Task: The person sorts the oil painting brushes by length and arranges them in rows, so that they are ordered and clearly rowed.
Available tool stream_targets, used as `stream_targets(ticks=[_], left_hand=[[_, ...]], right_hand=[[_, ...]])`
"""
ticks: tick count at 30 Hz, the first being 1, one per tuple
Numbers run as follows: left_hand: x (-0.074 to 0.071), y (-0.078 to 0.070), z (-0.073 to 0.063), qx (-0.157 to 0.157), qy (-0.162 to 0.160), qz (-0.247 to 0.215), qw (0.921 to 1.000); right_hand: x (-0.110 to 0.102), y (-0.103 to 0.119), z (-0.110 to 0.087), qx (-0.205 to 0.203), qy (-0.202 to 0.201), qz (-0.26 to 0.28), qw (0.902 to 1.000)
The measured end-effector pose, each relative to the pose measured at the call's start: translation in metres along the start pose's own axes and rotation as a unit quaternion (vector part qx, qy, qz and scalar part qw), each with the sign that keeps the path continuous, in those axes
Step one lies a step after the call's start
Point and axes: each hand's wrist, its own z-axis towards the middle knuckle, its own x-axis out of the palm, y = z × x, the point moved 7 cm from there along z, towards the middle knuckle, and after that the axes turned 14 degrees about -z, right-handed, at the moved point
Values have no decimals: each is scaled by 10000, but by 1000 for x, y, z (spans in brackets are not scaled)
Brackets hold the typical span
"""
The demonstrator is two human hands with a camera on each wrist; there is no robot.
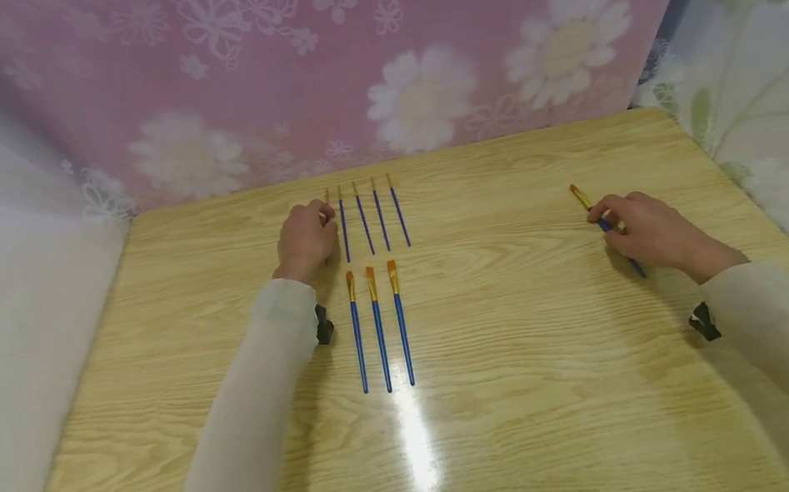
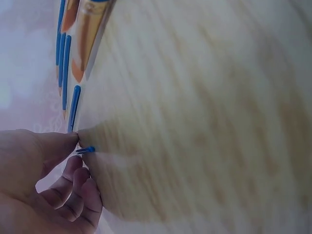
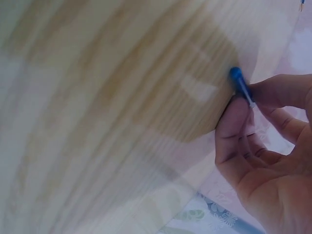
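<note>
At the left end of a row of thin paintbrushes (image 1: pixel 362 221), my left hand (image 1: pixel 306 240) pinches one thin blue paintbrush (image 2: pixel 87 149) between thumb and fingers. Most of that brush is hidden by the hand; its tip shows just past the fingers in the head view. On the right side of the table, my right hand (image 1: pixel 653 231) holds a thicker paintbrush (image 1: pixel 579 196) by its blue handle. Its gold ferrule and orange bristles point to the far left, while the handle's end (image 3: pixel 236 74) slants down toward the near right.
Three thicker paintbrushes (image 1: pixel 379 328) with orange bristles lie side by side below the thin row, handles toward me. All lie on a wood-grain table (image 1: pixel 507 398). A pink flowered cloth (image 1: pixel 308 65) hangs behind the far edge, and a leaf-patterned covering (image 1: pixel 784 57) stands at right.
</note>
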Motion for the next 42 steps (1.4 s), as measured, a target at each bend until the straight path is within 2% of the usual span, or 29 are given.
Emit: stream_targets(ticks=[11,20,33,38,42], left_hand=[[-3,8,2,-70,-14,-112,9999],[0,11,6,-107,12,-200,9997],[1,11,7,-159,9,-267,9995],[2,11,7,-100,47,-294,9995],[1,11,6,-121,62,-310,9994]], right_hand=[[-5,10,4,72,-8,-55,10000],[-1,5,2,17,-38,13,10000],[-6,3,4,12,-437,-178,9989],[-8,11,4,-47,-448,-71,9990],[-12,29,3,-137,-423,105,9990]])
